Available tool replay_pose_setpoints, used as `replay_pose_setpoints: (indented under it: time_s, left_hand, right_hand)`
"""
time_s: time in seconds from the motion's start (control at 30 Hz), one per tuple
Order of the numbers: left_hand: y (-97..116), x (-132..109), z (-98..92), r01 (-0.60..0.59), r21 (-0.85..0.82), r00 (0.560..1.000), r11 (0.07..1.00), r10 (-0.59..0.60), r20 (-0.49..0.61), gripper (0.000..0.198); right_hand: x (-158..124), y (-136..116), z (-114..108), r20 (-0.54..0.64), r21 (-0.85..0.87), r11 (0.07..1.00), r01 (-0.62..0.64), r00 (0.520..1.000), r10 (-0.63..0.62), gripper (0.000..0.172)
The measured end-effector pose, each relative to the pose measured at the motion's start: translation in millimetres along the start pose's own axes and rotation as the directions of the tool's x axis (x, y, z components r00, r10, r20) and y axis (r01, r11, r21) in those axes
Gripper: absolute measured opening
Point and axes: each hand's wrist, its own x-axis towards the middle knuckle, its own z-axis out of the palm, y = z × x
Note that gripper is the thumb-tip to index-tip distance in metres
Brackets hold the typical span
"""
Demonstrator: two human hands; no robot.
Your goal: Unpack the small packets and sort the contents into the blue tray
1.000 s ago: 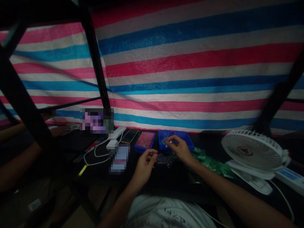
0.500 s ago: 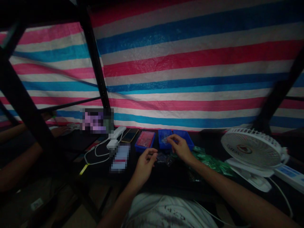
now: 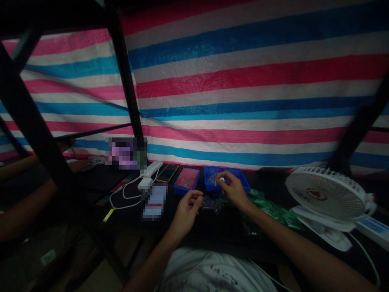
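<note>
My right hand (image 3: 232, 191) hovers over a blue plastic tray (image 3: 240, 177), its fingertips pinching a small clear plastic packet (image 3: 216, 179) above the tray's left part. My left hand (image 3: 185, 215) is curled in the air, close to a heap of clear plastic bags (image 3: 213, 205) on the dark tabletop. Nothing shows in its fingers, though the dim light could hide something small. To its far side stands a red-filled blue tray (image 3: 187, 179). Green foil packets (image 3: 273, 213) lie to the right of my right wrist.
A white desk fan (image 3: 323, 194) and power strip (image 3: 372, 231) stand at right. A phone (image 3: 166, 173), white charger (image 3: 145, 184), cables and a pixelated card (image 3: 154, 201) lie at left. A co-worker's arm (image 3: 21, 207) shows behind black metal posts (image 3: 36, 125).
My right hand has shifted a little, still pinching the clear packet over the blue tray. My left hand stays curled. The whole view has drifted slightly.
</note>
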Motion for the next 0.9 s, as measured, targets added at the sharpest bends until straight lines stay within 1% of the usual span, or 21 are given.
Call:
replay_pose_setpoints:
  time_s: [0.17, 0.23, 0.33, 0.4, 0.5, 0.6, 0.8, 0.9]
  left_hand:
    - [-0.9, 0.1, -0.5, 0.001, 0.011, 1.0, 1.0, -0.001, 0.002, 0.033]
    - [-1.0, 0.0, -0.6, -0.005, 0.014, 1.0, 1.0, 0.004, 0.008, 0.033]
    - [-1.5, -0.4, -0.5, 0.001, 0.009, 1.0, 1.0, -0.001, 0.016, 0.031]
    - [-1.9, -0.5, -0.4, 0.004, 0.009, 1.0, 1.0, -0.004, 0.016, 0.031]
    - [-2.0, -0.2, -0.1, 0.001, 0.015, 1.0, 1.0, -0.001, 0.007, 0.032]
    - [-1.8, 0.3, 0.2, -0.006, 0.018, 1.0, 1.0, 0.006, 0.003, 0.033]
    - [-1.5, -0.4, 0.1, -0.007, 0.036, 1.0, 0.999, 0.006, 0.012, 0.032]
    - [-0.9, -0.8, -0.4, 0.002, 0.041, 1.0, 0.999, -0.002, 0.014, 0.032]
  right_hand:
    - [-0.5, -1.6, -0.1, -0.01, 0.024, 1.0, 0.004, 1.0, -0.004, 0.031]
    - [-0.8, -2.1, 0.6, -0.018, 0.049, 0.999, -0.022, 1.0, 0.023, 0.039]
    - [0.4, -1.5, 1.1, -0.062, 0.09, 0.995, -0.041, 0.997, 0.046, 0.055]
    - [2.3, -0.1, 0.8, -0.071, 0.11, 0.993, -0.032, 0.997, 0.04, 0.058]
    - [5.1, 2.8, 0.3, -0.038, 0.139, 0.99, -0.023, 0.999, 0.029, 0.05]
    - [6.1, 4.5, 0.8, -0.04, 0.182, 0.983, -0.023, 0.999, 0.031, 0.041]
    - [5.6, 4.9, 2.8, -0.03, 0.19, 0.982, -0.02, 0.999, 0.026, 0.037]
    - [5.7, 6.6, 1.9, -0.081, 0.194, 0.981, -0.017, 0.996, 0.033, 0.033]
